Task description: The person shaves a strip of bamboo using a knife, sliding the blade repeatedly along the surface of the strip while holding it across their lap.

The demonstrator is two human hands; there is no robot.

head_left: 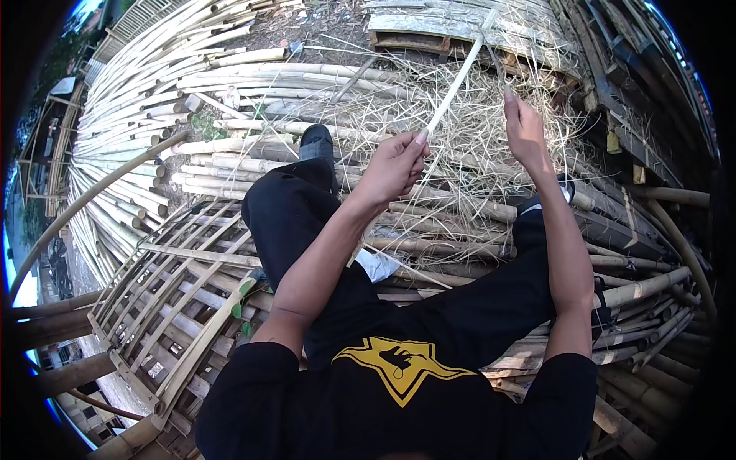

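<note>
My left hand [393, 170] is closed round the lower end of a long pale bamboo strip [460, 79], which slants up and away to the right. To its right, my right hand [524, 132] grips a thin, dark knife [497, 65], with the thumb laid along it. The blade points away from me, and its tip comes close to the strip's upper part; whether they touch I cannot tell. The handle is hidden in my fingers. Beneath both hands lies a heap of bamboo shavings [475, 157].
Bamboo poles [230, 80] are stacked on the left and under my legs. A woven bamboo lattice [172, 295] lies at the near left. Wooden planks [429, 27] lie at the far side, and a timber stack [636, 100] rises at the right. A white cloth-like piece [376, 264] lies between my legs.
</note>
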